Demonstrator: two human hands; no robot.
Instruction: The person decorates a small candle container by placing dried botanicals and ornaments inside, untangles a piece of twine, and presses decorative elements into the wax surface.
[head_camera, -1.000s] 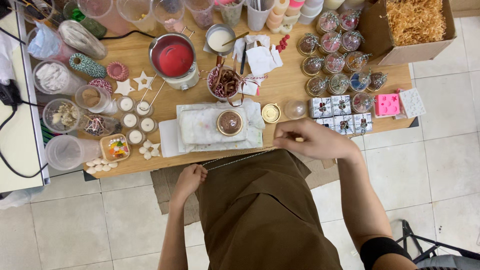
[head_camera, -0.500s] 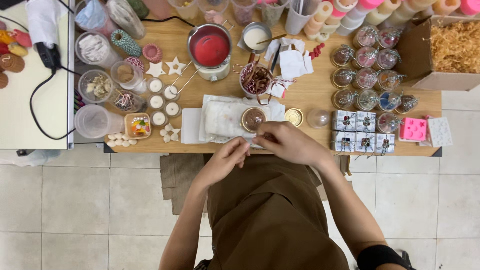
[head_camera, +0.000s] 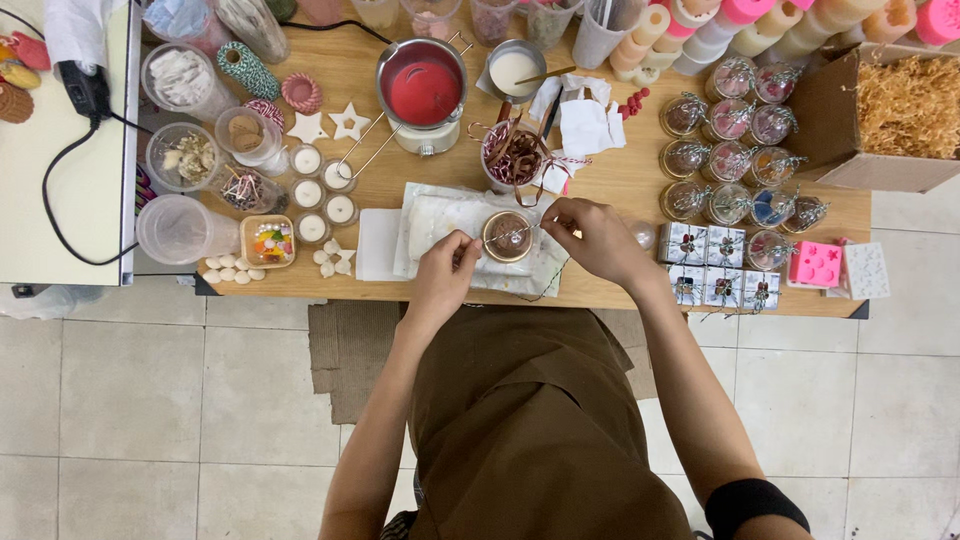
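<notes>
I see a small round jar (head_camera: 508, 236) on a crinkled white cloth (head_camera: 440, 215). My left hand (head_camera: 445, 270) and right hand (head_camera: 590, 235) each pinch an end of thin string (head_camera: 512, 233) across its top.

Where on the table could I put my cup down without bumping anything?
Bare wood shows between the crumpled white paper and the rows of small glass jars, running down toward the right hand. A smaller patch lies between the red melting pot and the white cloth. The left end, with bowls and tealights, is crowded.

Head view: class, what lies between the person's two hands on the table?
A small round jar on white cloth, between left hand and right hand.
</notes>
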